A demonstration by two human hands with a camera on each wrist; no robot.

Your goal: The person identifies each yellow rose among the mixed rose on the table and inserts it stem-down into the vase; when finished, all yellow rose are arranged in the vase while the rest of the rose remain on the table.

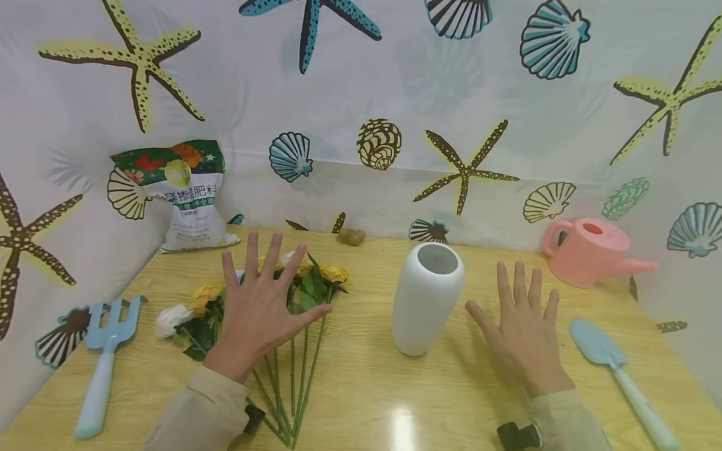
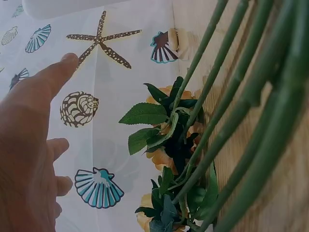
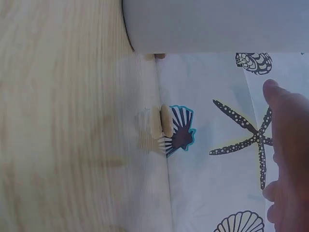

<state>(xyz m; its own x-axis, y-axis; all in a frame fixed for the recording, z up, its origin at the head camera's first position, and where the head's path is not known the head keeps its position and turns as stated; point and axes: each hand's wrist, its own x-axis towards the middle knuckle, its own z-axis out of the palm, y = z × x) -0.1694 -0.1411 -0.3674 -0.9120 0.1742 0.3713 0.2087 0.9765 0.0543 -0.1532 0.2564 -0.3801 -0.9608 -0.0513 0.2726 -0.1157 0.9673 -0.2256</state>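
A white vase (image 1: 427, 296) stands upright in the middle of the wooden table (image 1: 395, 401). A bunch of yellow and white artificial flowers (image 1: 307, 279) with long green stems (image 2: 231, 121) lies to its left. My left hand (image 1: 262, 304) hovers over the flowers with fingers spread, holding nothing; the left wrist view shows its fingers (image 2: 34, 96) above the leaves. My right hand (image 1: 521, 322) is spread flat just right of the vase, empty. In the right wrist view the vase (image 3: 217, 24) fills the top and my right fingers (image 3: 289, 130) show at the edge.
A fertilizer bag (image 1: 186, 194) leans in the back left corner. A blue hand fork (image 1: 107, 357) lies at the left, a blue trowel (image 1: 615, 369) at the right, a pink watering can (image 1: 592, 250) at the back right. A small stone (image 1: 352, 236) sits by the seashell-patterned wall.
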